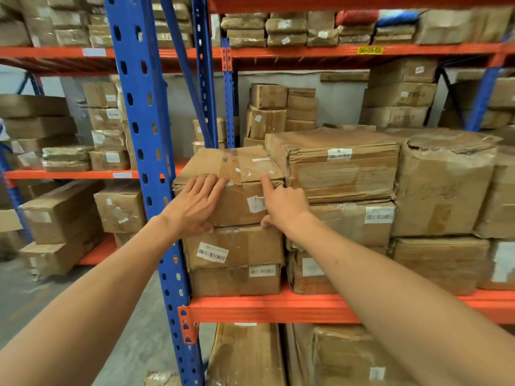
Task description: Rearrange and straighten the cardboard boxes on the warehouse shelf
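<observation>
The top box (231, 185) caps a three-high stack at the left end of the orange shelf beam (278, 306), hard against the blue upright (145, 151) at its nine o'clock and touching a taller stack (340, 168) at its three o'clock. The person's left hand (195, 207) lies flat on the front face, fingers spread over the top edge, thumb at the seam with the box below (237, 246). The right hand (281, 201) has its index finger stretched up to the top front corner, the other fingers curled, thumb under the lower edge; neither hand pinches anything. The carton looks soft and battered, with crushed corners and peeling tape, so it would probably dent under point pressure. Its weight cannot be judged. Palms on opposite side faces, low down, seem the safest hold
</observation>
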A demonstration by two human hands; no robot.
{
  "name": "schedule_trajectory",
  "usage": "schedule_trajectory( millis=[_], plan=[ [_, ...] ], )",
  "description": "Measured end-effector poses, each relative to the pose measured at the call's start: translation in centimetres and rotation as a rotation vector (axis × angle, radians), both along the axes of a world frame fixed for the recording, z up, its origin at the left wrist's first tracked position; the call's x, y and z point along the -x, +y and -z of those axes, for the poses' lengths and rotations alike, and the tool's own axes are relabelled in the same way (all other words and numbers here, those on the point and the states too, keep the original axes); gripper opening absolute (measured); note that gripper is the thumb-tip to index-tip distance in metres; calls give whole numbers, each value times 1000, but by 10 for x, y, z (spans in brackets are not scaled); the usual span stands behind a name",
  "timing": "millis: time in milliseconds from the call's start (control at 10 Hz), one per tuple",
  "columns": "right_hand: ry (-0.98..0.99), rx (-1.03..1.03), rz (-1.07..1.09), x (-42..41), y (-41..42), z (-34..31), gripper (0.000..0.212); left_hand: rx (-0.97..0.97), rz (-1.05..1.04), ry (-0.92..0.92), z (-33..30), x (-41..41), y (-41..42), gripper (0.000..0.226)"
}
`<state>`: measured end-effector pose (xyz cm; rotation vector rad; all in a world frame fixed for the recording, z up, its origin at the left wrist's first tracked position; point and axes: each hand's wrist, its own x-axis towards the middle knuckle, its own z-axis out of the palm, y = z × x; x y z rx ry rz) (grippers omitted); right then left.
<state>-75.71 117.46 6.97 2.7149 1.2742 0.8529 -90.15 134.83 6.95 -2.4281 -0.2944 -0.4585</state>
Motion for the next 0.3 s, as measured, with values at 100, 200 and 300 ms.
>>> schedule_trajectory(
  millis=[100, 200, 300],
  plan=[
    [77, -50, -30, 6, -15, 17, 116, 38, 6, -95, 11, 1, -3, 128],
    [310, -220, -193, 11, -45, 31, 103, 127, 65, -256, 16, -7, -9, 130],
    [699, -408, -294, 40, -112, 107, 77, 238, 147, -453, 43, 0, -7, 122]
  ],
)
